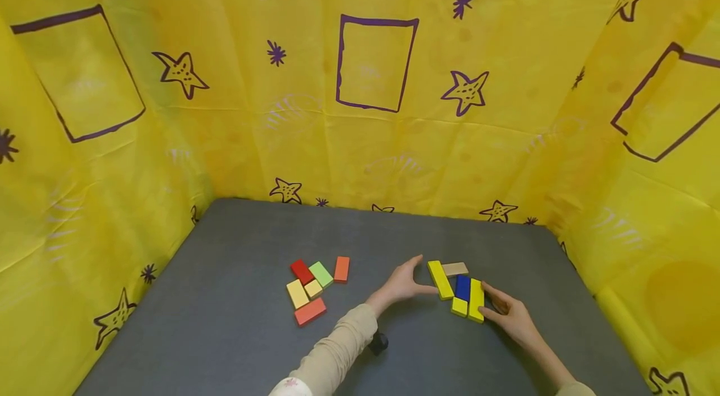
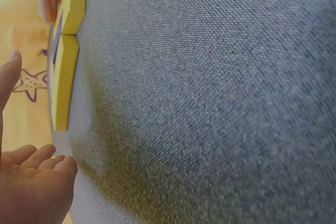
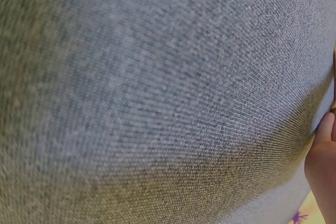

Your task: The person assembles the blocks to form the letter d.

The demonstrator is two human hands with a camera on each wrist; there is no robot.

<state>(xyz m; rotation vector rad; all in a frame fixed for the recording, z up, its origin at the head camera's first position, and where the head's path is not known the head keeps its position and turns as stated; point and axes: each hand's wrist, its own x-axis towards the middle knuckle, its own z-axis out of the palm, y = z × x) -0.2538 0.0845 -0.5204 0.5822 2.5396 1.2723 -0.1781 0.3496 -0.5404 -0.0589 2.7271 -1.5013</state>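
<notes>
Since both hands are over at the right-hand bunch of blocks, starting there: the right hand (image 1: 512, 316) has its thumb and fingers touching the right long yellow block (image 1: 475, 302), though I can't tell if it's actually gripping or just pressing. That block sits against the blue block (image 1: 462, 287), small yellow block (image 1: 459, 307) just to their near side. The left hand (image 1: 399, 282) is loose, holding nothing, thumb and fingers spread next to the left long yellow block (image 1: 440, 279); can't tell if it touches. Tan block (image 1: 457, 269) lies behind the blue one. Well off to the left on the grey worktop (image 1: 247, 258) there's a separate cluster of red, orange, green and pale blocks.
</notes>
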